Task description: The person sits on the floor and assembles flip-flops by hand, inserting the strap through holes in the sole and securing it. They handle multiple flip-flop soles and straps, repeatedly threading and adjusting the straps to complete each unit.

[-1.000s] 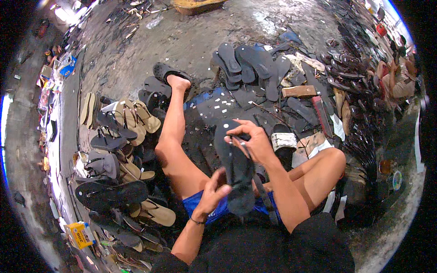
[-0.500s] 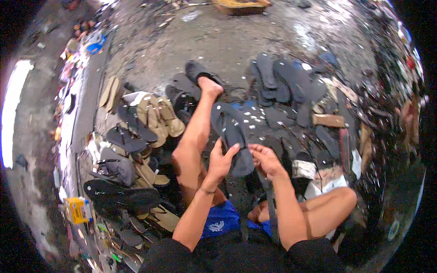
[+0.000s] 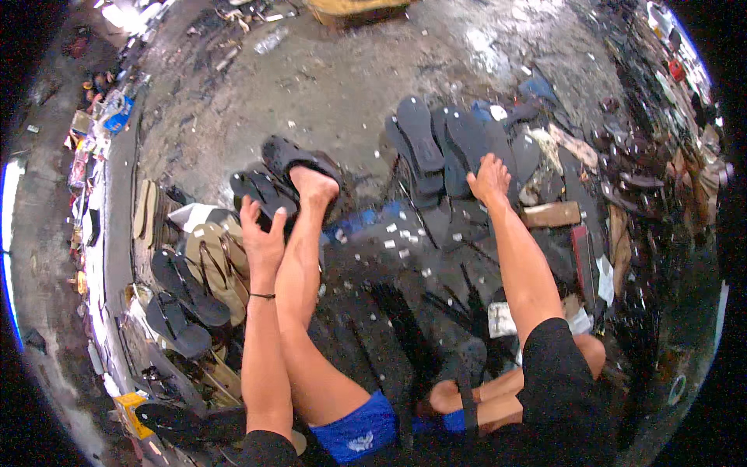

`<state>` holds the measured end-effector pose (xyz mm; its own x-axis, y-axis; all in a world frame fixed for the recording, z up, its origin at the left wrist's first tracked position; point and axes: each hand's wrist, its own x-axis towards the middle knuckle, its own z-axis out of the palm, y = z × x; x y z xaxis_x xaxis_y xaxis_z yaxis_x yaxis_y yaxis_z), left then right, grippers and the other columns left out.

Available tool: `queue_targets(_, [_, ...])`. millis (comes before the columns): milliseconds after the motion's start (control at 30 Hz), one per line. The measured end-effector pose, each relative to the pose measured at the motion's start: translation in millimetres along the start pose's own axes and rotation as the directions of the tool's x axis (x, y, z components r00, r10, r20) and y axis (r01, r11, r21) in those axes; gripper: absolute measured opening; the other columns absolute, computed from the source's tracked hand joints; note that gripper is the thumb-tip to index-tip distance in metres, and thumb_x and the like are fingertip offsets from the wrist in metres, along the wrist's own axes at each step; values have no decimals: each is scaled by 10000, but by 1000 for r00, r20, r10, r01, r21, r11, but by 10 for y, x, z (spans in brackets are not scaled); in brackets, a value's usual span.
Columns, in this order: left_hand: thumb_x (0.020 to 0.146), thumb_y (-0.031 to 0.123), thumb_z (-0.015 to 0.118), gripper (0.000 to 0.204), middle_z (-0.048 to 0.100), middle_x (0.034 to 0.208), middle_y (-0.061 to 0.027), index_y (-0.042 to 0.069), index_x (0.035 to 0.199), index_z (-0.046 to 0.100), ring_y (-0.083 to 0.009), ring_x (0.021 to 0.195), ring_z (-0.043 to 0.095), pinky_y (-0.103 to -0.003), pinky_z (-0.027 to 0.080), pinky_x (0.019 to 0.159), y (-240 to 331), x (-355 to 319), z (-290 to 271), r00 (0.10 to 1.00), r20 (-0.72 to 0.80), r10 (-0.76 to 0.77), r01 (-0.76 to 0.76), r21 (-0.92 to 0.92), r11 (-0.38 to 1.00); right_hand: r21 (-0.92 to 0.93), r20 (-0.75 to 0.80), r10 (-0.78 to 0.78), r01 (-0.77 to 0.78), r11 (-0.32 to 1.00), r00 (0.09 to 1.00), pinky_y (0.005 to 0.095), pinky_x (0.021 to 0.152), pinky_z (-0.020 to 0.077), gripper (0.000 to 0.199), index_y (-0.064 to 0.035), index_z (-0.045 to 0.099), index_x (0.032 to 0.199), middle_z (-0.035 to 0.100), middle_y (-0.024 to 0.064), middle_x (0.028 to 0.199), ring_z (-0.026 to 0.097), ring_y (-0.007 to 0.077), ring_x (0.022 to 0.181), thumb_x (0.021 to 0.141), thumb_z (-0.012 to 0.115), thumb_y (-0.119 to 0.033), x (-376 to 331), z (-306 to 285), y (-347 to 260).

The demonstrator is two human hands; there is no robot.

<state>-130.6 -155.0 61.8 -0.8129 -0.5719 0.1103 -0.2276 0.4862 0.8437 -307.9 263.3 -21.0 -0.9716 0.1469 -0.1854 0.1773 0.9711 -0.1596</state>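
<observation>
My left hand is stretched out beside my extended leg, its thumb and fingers apart. Just past its fingertips lies a black flip-flop, next to the dark slipper on my foot. Whether the fingertips touch the flip-flop, I cannot tell. Over on the right, my right hand reaches out with spread fingers at the near part of a dark sandal sole, seemingly resting on it. Another stack of dark soles lies just left of that one.
Tan flip-flops and dark flip-flops cover the ground on my left. A wooden block and a white block lie on the right. White scraps dot the dark ground between my legs. A yellow container stands at the far edge.
Both hands have left the flip-flop they held in front of me. The left hand went left and forward to the black flip-flop; the right hand moved forward to the soles. The view shifted.
</observation>
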Motion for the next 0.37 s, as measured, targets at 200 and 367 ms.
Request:
queue_targets(200, [902, 150, 702, 698, 488, 1386, -201, -32, 1452, 314, -287, 1258, 494, -400, 402, 1066, 514, -1003, 275, 979, 131, -154, 186, -288, 939, 772, -147, -681, 514, 375, 718, 399, 1034, 431, 554, -38, 616, 1223, 624, 141, 1217, 549, 258, 1216, 759, 809, -271, -2067, -38, -506])
queue_targets(367, [869, 93, 683, 704, 452, 1429, -199, -43, 1443, 298, -286, 1295, 481, -415, 319, 1136, 739, -1795, -624, 996, 20, 91, -85, -198, 977, 672, 528, -542, 69, 738, 654, 370, 1034, 441, 530, -61, 665, 1205, 644, 168, 1232, 592, 243, 1187, 796, 810, -365, -2201, -198, -388])
